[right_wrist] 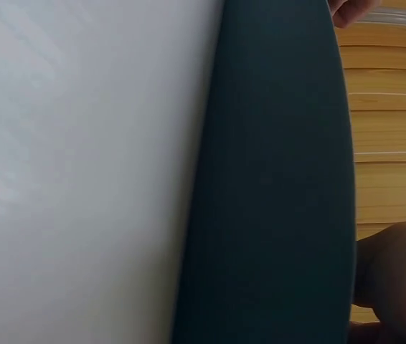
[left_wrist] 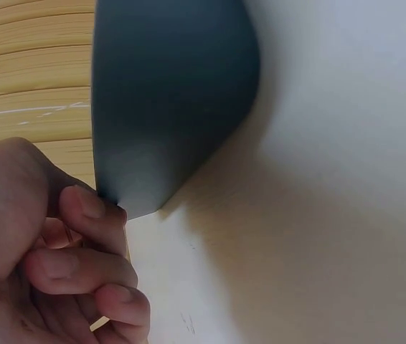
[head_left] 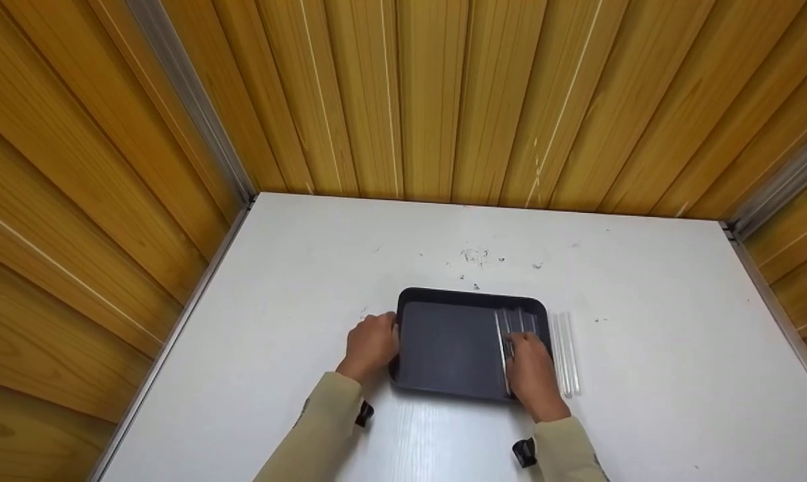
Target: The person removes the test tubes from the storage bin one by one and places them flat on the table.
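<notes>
A dark rectangular tray (head_left: 450,355) lies on the white table. My left hand (head_left: 373,340) grips its left rim; in the left wrist view, the curled fingers (left_wrist: 92,233) are at a corner of the tray's wall (left_wrist: 174,93). Over the tray's right part, my right hand (head_left: 532,368) pinches a clear rod (head_left: 500,331) that runs front to back. Several other clear rods (head_left: 520,318) lie beside it inside the tray, partly hidden by the hand. In the right wrist view, the tray's outer wall (right_wrist: 275,179) covers most of the fingers.
More clear rods (head_left: 565,355) lie side by side on the table (head_left: 309,268), just right of the tray. Dark marks (head_left: 474,256) spot the surface behind it. Wood-patterned walls (head_left: 430,100) with metal corner posts (head_left: 189,87) enclose the back and sides.
</notes>
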A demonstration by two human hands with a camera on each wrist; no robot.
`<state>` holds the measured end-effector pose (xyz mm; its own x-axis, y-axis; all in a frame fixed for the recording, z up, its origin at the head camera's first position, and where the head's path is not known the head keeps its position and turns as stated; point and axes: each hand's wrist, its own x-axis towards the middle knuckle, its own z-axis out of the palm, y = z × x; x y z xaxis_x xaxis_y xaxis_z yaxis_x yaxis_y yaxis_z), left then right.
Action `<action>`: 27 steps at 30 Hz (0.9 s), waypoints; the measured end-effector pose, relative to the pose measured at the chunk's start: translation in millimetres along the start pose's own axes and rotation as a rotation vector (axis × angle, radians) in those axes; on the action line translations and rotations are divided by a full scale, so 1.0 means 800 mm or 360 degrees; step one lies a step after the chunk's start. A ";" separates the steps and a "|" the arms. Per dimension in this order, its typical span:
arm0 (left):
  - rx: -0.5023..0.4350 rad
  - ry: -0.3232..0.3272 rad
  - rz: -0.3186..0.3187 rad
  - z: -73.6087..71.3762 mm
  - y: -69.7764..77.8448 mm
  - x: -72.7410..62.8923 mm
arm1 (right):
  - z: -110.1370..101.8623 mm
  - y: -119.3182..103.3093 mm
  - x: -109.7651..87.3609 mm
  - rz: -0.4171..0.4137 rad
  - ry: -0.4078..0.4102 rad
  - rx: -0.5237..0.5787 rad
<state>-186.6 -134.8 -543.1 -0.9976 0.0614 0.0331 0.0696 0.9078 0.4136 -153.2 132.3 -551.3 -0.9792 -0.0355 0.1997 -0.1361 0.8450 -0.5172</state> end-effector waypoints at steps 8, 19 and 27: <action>-0.0023 -0.0049 -0.0025 0.001 0.007 0.003 | 0.004 0.000 0.000 -0.0040 0.0044 -0.0059; 0.0006 0.0019 0.0026 0.002 0.005 0.002 | 0.002 0.001 -0.001 -0.0030 0.0012 0.0004; 0.0022 -0.0015 -0.0011 0.002 0.002 0.002 | -0.004 -0.004 -0.001 -0.0020 -0.0006 0.0045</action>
<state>-187.9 -132.7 -543.9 -0.9980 0.0590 0.0215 0.0626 0.9139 0.4010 -151.8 131.1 -547.2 -0.9779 -0.0478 0.2034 -0.1524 0.8291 -0.5379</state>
